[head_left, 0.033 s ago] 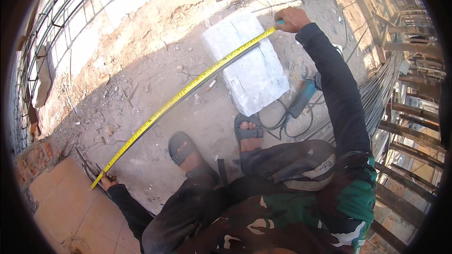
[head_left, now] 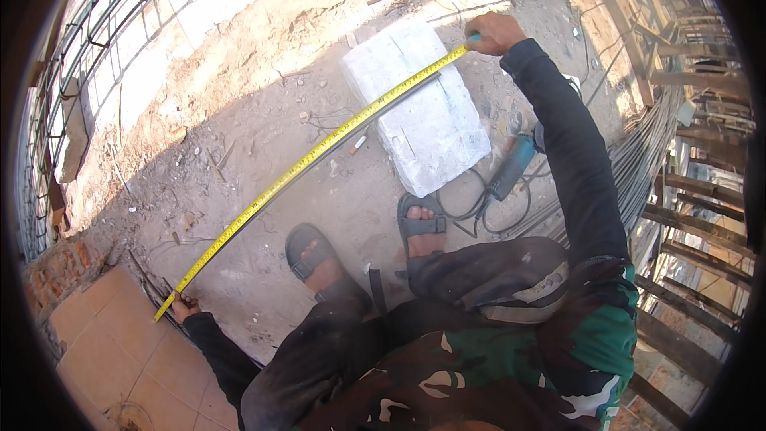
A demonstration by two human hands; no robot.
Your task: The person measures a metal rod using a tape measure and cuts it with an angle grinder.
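Observation:
A yellow tape measure (head_left: 311, 157) stretches diagonally across the ground, its blade fully drawn between my hands. My right hand (head_left: 496, 34), at the upper right, is closed around the teal case end. At the lower left, by the tile edge, my left hand (head_left: 186, 308) pinches the blade near its tip. Alongside the blade runs a thin dark metal rod (head_left: 413, 90), whose far end stops on a pale stone block (head_left: 439, 134). The blade crosses over that block. My left hand's fingertips are partly hidden, so I cannot tell whether they also grip the rod.
A teal angle grinder (head_left: 512, 166) lies right of the block, its black cord (head_left: 471, 231) looped near my right sandal (head_left: 421, 226). Thin rods (head_left: 638, 164) are bundled at the right beside wooden slats (head_left: 702, 191). Orange tiles (head_left: 120, 335) border the lower left; a rebar cage (head_left: 100, 12) stands upper left.

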